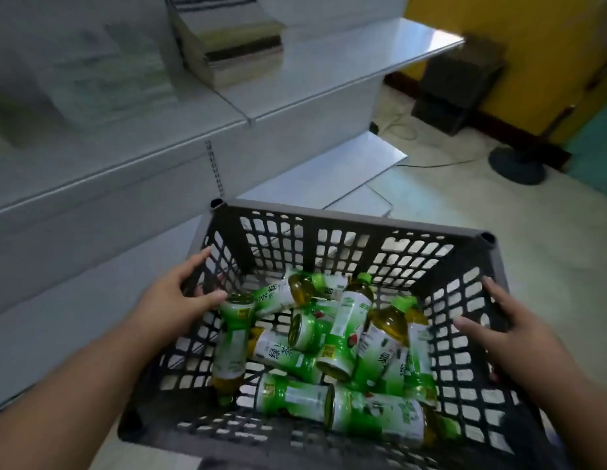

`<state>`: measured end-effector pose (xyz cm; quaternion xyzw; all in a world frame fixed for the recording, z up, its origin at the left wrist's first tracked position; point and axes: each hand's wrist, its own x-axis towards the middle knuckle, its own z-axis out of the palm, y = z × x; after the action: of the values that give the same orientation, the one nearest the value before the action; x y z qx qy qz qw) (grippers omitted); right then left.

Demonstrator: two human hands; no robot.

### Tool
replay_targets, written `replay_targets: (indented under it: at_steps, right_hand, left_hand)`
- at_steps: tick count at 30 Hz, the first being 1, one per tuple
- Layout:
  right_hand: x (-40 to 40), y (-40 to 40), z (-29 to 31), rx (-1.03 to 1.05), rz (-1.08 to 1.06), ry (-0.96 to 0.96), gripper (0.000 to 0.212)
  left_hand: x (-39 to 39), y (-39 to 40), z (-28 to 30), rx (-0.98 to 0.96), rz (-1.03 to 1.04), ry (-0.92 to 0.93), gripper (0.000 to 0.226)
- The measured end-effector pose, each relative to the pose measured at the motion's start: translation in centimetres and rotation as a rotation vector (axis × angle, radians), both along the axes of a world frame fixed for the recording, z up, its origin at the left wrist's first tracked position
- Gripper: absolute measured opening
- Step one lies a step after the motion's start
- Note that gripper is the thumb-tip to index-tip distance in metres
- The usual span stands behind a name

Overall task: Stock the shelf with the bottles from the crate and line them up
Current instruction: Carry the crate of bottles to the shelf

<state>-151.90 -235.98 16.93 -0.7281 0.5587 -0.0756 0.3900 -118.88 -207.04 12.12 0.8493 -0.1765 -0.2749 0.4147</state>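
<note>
A dark grey latticed crate (346,239) is carried in front of a white shelf (329,66), tilted so its open top faces the camera. The left hand (175,296) takes the crate's left wall, thumb hooked over the rim and fingers curled through to the inside near a bottle's base; the right hand (498,320) lies against the right wall with its fingers spread along the rim, so that grip looks flat rather than curled (how far the fingertips wrap round I cannot tell). Inside lie the bottles (329,340) of green tea, green-capped and green-labelled, heaped on their sides across the crate's floor, pointing every way. On the shelf's upper level, toward its left end, stands a blurred stack of packets (234,45).
</note>
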Motion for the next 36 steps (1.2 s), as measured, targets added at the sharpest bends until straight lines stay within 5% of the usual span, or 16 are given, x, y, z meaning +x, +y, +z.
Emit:
replay_targets:
  at_steps: [8, 22, 36]
  right_hand:
    - [11.5, -10.1, 0.3, -0.012, 0.417, 0.068, 0.093]
    - [29.9, -8.8, -5.2, 0.036, 1.093, 0.138, 0.098]
    - [45.0, -4.7, -14.4, 0.009, 1.831, 0.189, 0.098]
  left_hand:
    - [-2.7, 0.7, -0.7, 0.059, 0.407, -0.007, 0.082]
    - [-9.1, 6.3, -3.2, 0.102, 0.99, 0.033, 0.086]
    - [-22.2, -6.8, -10.1, 0.167, 1.742, 0.151, 0.084]
